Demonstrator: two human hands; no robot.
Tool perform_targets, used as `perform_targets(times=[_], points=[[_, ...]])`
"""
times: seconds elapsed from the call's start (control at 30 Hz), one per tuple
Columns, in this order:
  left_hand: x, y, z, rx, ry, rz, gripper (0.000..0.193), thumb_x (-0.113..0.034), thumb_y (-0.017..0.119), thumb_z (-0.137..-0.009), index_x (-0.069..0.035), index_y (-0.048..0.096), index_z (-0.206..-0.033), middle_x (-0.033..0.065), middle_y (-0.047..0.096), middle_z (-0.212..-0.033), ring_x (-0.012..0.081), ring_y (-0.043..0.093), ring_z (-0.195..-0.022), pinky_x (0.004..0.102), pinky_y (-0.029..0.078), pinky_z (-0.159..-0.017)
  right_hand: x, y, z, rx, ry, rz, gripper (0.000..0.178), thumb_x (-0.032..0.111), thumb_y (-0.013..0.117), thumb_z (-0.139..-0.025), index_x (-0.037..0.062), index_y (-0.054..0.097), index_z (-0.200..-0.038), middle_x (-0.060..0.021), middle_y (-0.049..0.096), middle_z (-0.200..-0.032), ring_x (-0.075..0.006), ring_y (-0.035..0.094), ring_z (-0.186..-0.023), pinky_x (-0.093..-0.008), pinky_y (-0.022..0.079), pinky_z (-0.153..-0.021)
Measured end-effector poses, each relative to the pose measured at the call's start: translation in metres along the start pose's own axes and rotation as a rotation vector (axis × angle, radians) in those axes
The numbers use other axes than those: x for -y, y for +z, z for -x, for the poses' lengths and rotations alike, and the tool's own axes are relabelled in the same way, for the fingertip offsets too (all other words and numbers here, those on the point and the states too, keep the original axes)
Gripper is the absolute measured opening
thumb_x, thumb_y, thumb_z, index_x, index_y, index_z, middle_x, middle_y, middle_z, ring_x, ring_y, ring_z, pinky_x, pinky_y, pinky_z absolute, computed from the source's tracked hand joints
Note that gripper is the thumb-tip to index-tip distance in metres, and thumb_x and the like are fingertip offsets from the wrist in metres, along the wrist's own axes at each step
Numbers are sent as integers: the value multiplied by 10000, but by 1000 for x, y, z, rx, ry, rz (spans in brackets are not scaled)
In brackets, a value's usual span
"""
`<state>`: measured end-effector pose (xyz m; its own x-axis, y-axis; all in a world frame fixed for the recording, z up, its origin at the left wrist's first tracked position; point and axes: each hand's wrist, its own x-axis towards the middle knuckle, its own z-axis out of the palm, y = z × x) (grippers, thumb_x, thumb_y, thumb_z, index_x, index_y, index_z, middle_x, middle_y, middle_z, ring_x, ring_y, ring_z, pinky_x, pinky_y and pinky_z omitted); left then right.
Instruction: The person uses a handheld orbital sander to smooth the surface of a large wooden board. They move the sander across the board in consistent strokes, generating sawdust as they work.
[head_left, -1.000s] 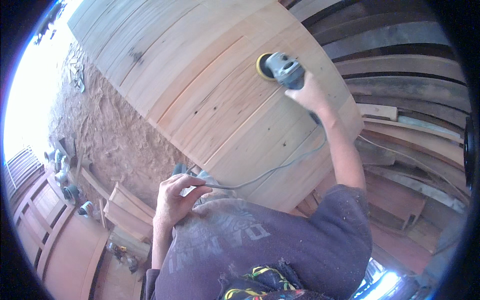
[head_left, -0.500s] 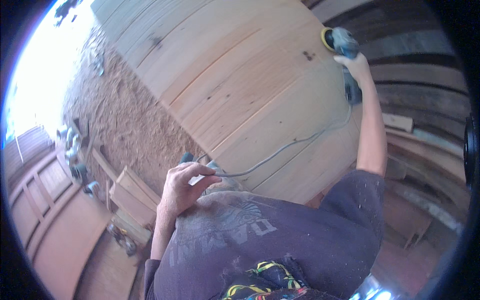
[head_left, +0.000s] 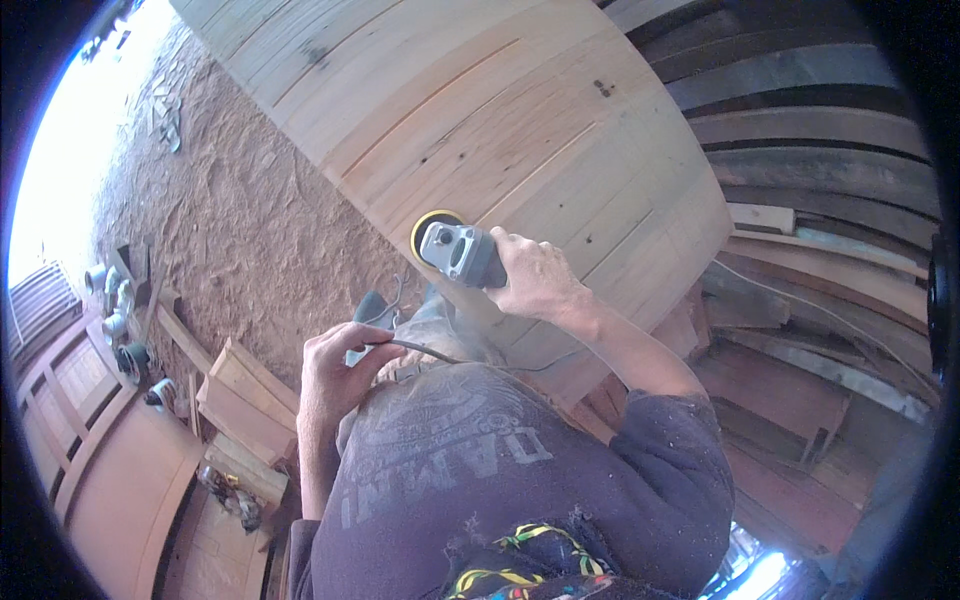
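My right hand (head_left: 535, 275) is wrapped round the body of a grey angle grinder (head_left: 460, 252). The grinder's round disc with a yellow rim (head_left: 432, 222) lies against the wooden panel (head_left: 520, 130), by its left edge close to me. This pale panel is made of long boards with grooves and dark knots. Near my waist, my left hand (head_left: 340, 365) pinches a grey power cord (head_left: 428, 351) between thumb and fingers. The cord runs right across the front of my shirt; part of it is hidden below my right arm.
Stacked boards (head_left: 810, 130) stand along the right side. Sandy ground (head_left: 240, 170) lies left of the panel. Pieces of cut timber (head_left: 245, 400), a panelled door (head_left: 130, 470) and another power tool (head_left: 235, 495) are at lower left. A thin cable (head_left: 800, 300) crosses the boards at right.
My right hand has brought the grinder from the panel's far right edge to its near left edge. The cord, earlier stretched across the panel, now hangs close to my body, still in my left hand.
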<state>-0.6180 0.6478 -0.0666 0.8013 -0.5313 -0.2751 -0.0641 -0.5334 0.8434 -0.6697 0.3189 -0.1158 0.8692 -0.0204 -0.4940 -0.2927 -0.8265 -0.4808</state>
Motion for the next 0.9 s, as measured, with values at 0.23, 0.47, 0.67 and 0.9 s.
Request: perform_targets(times=[0.23, 0.47, 0.67, 0.9], points=[[-19, 1, -21, 39, -5, -9, 247, -197, 978, -838, -62, 849, -1001, 69, 828, -898, 209, 791, -837, 355, 610, -763, -56, -50, -14, -181, 121, -41, 491, 176, 880, -826, 50, 607, -1214, -289, 791, -1058, -518, 766, -1057, -579, 634, -935], [-49, 20, -63, 118, 90, -31, 236, -171, 979, -827, -63, 836, -981, 68, 828, -907, 226, 799, -850, 363, 620, -774, -138, -112, -40, -349, 284, -80, 579, 227, 853, -790, 75, 668, -1318, -271, 801, -1154, -480, 764, -1143, -549, 619, -1006], [-74, 39, -97, 210, 126, -80, 233, -164, 977, -828, -69, 832, -983, 70, 831, -912, 242, 804, -859, 378, 625, -771, -213, -174, -62, -385, 424, -118, 544, 283, 858, -734, 23, 768, -1203, -266, 809, -1104, -425, 796, -1088, -487, 614, -955], [-78, 49, -112, 238, 144, -81, 225, -174, 958, -868, -72, 827, -1020, 83, 829, -926, 254, 805, -848, 363, 629, -747, -302, -240, -98, -446, 424, -158, 567, 331, 925, -719, -4, 784, -1155, -181, 821, -1058, -294, 778, -972, -435, 601, -910]])
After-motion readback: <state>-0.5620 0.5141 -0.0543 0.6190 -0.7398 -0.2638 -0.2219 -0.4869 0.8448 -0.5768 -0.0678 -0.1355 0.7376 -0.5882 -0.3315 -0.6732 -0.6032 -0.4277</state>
